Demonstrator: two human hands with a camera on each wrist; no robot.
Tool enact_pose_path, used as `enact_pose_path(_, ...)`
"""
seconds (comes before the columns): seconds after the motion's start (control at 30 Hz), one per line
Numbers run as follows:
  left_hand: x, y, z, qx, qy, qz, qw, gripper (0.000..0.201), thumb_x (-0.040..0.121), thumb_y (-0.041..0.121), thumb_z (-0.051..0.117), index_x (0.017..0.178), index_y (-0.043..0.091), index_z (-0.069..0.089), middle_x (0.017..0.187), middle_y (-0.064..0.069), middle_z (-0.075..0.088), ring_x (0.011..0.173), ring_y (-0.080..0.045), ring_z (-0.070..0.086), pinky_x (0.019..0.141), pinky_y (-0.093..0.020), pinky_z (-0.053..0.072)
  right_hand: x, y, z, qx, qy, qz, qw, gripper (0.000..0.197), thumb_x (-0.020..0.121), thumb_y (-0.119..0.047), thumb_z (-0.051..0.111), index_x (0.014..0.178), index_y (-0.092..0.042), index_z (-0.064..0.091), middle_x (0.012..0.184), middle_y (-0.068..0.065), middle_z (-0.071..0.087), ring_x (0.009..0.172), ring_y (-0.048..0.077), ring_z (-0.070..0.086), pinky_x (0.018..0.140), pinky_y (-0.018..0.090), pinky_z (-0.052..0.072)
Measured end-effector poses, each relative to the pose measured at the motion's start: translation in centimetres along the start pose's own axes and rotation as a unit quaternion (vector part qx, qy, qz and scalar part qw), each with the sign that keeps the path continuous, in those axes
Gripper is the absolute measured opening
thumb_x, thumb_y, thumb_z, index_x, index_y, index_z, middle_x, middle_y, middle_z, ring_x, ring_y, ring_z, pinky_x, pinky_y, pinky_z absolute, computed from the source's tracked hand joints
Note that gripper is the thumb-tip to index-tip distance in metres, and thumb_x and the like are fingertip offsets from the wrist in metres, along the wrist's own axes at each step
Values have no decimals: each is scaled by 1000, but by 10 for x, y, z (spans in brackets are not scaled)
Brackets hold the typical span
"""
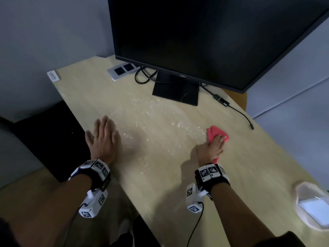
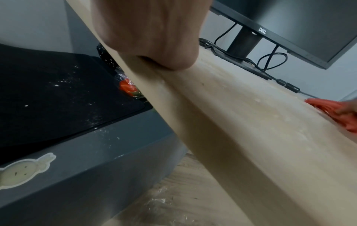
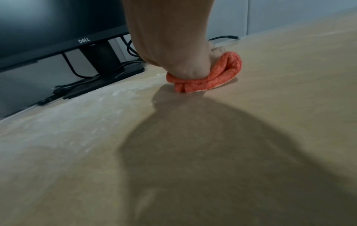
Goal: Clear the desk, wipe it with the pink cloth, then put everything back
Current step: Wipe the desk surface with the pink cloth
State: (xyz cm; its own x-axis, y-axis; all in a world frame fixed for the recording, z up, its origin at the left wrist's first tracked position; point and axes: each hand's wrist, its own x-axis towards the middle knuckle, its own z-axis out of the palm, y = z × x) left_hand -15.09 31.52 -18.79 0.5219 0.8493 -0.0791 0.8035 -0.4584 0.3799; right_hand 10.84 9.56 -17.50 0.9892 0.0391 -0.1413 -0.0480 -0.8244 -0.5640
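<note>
The pink cloth [image 1: 216, 134] is seen right of centre in the head view, bunched into a thick folded wad of nubbly, towel-like fabric, coral-pink, with rolled folds showing at its near edge in the right wrist view [image 3: 208, 76]; its long axis is laid from lower left to upper right of the head frame, a pointed corner being turned toward the monitor [image 1: 204, 38]. It is pressed flat against the desk [image 1: 160, 175] by the right hand [image 1: 212, 147], whose fingers are laid straight over the top of it while a strip of cloth is left showing near the wrist. The left hand [image 1: 102, 139] is spread palm-down at the desk's left edge, fingers extended and close together, a ring being worn on one finger; nothing is held by it. The desk top is a pale, matt wood-grain board with a rounded edge, and white powdery smears [image 1: 151, 122] are scattered across its middle, between the two hands and toward the flat, black square monitor base [image 1: 176, 92]. Thin black cables [image 1: 236, 111] are looped behind the base and trailed to the right. A white roundish dish [image 1: 313, 205] is seen at the lower right edge
</note>
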Motion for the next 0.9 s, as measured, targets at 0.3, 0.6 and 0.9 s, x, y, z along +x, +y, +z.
enact_pose_path(0.3, -4, 0, 4, 9, 31, -2, 999, 60, 93, 41, 15, 149, 21, 22, 159, 7, 14, 148, -15, 7, 115, -51, 4, 7, -40, 36, -24, 4, -27, 999, 61, 93, -7, 42, 148, -9, 17, 160, 4, 4, 147, 23, 3, 118, 42, 1)
enact_pose_path(0.6, -3, -2, 4, 8, 27, -4, 1000, 59, 94, 42, 12, 149, 23, 21, 159, 10, 13, 148, -13, 4, 116, -50, 3, -17, -125, 78, 1, -83, -76, 994, 65, 91, 2, 43, 148, -14, 18, 159, -1, -2, 147, 21, -2, 117, 35, -7)
enact_pose_path(0.9, -4, -2, 2, 14, 6, 4, 1000, 64, 92, 45, 7, 151, 22, 16, 160, 9, 7, 148, -13, -1, 116, -48, -2, -75, -169, 102, 211, -256, -178, 926, 59, 89, 13, 36, 139, -16, 43, 151, 4, 35, 136, 21, 39, 117, 38, 25)
